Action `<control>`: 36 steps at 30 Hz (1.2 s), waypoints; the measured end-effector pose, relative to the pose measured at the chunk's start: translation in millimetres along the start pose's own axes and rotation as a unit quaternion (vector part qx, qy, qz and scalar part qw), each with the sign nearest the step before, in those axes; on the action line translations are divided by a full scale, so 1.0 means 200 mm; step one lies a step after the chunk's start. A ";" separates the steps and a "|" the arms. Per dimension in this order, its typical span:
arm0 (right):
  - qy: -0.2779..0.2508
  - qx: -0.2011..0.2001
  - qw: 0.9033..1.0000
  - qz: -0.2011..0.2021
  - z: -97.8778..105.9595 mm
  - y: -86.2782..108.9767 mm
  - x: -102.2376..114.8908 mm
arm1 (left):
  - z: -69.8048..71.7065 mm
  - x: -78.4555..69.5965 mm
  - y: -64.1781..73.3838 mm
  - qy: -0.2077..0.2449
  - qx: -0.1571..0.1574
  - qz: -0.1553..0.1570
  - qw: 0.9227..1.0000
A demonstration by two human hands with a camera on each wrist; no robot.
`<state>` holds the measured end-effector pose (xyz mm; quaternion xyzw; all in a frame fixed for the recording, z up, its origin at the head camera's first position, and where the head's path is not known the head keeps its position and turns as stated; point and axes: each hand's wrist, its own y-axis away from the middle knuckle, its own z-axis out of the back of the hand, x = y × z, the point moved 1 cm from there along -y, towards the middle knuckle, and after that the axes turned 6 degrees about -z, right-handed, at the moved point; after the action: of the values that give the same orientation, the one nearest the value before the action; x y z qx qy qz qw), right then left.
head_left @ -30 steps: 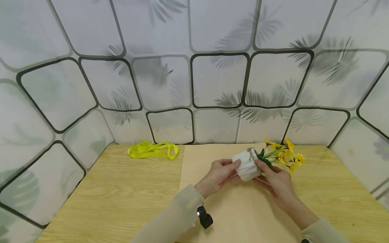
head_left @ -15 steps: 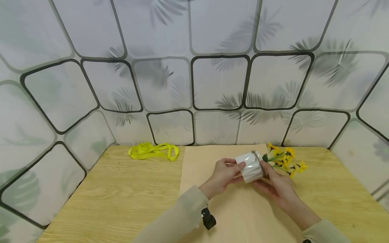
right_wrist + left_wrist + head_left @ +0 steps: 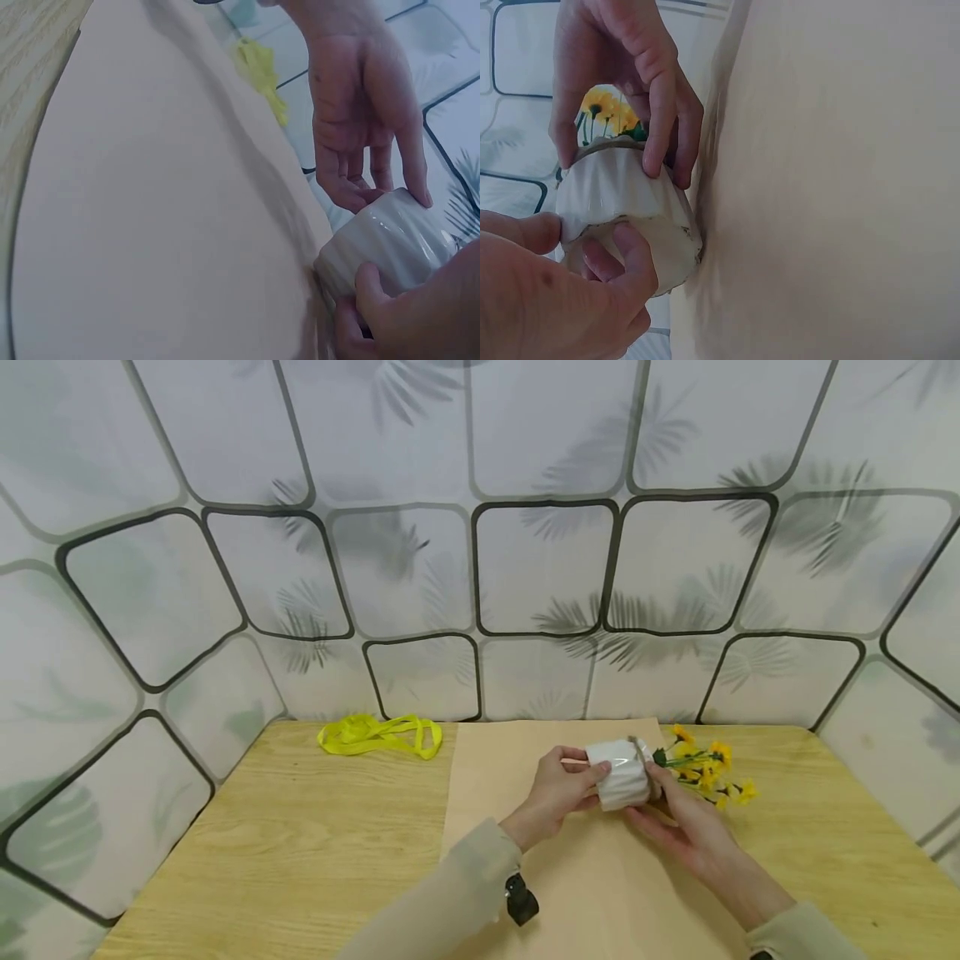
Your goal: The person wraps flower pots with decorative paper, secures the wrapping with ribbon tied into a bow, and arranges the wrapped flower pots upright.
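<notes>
A white ribbed flower pot (image 3: 621, 781), with twine tied round its rim, lies tilted on its side above the brown paper (image 3: 570, 877). Yellow artificial flowers (image 3: 708, 768) on green stems stick out of its mouth to the right. My left hand (image 3: 557, 795) grips the pot by its base end, thumb on the side and fingers at the bottom, as the left wrist view (image 3: 592, 292) shows. Near the rim my right hand (image 3: 693, 827) holds the pot between thumb and fingers. The inside of the pot is hidden.
A bundle of yellow ribbon (image 3: 378, 735) lies at the back left of the wooden table (image 3: 300, 843). A patterned curtain (image 3: 540, 568) stands behind the table's far edge and at both sides.
Both hands have shifted slightly right with the pot. The pot has turned to lie more level, and its flowers have swung a little lower. The ribbon and paper stay put.
</notes>
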<state>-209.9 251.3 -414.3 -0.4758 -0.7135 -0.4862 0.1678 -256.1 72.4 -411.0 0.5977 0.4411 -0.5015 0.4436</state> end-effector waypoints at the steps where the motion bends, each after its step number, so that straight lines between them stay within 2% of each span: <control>1: -0.013 0.001 1.000 -0.005 0.00 0.00 0.00 | 0.00 0.00 0.00 -0.006 -0.002 -0.002 1.000; 7: -0.048 0.024 0.998 -0.024 0.00 -0.01 0.00 | 0.00 -0.02 0.02 -0.026 -0.002 -0.019 0.999; 12: -0.070 0.043 0.996 -0.040 0.02 -0.01 0.00 | -0.01 -0.03 0.03 -0.033 -0.007 -0.016 0.999; 22: -0.098 0.085 0.990 -0.050 0.06 -0.01 -0.02 | -0.01 -0.02 0.01 -0.066 0.015 -0.024 0.997; 25: -0.101 0.086 0.990 -0.056 0.08 -0.01 -0.03 | -0.01 -0.01 0.01 -0.076 0.015 -0.027 0.997; 28: -0.084 0.074 0.992 -0.052 0.09 -0.01 -0.03 | -0.01 -0.01 0.00 -0.085 0.010 -0.032 0.996; 36: 0.016 0.033 0.999 -0.037 0.14 0.00 -0.03 | -0.02 -0.01 0.00 -0.087 -0.001 -0.029 0.996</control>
<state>-201.4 272.8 -431.3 -0.4355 -0.7435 -0.4757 0.1768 -256.0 77.1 -408.1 0.5377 0.4186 -0.5640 0.4665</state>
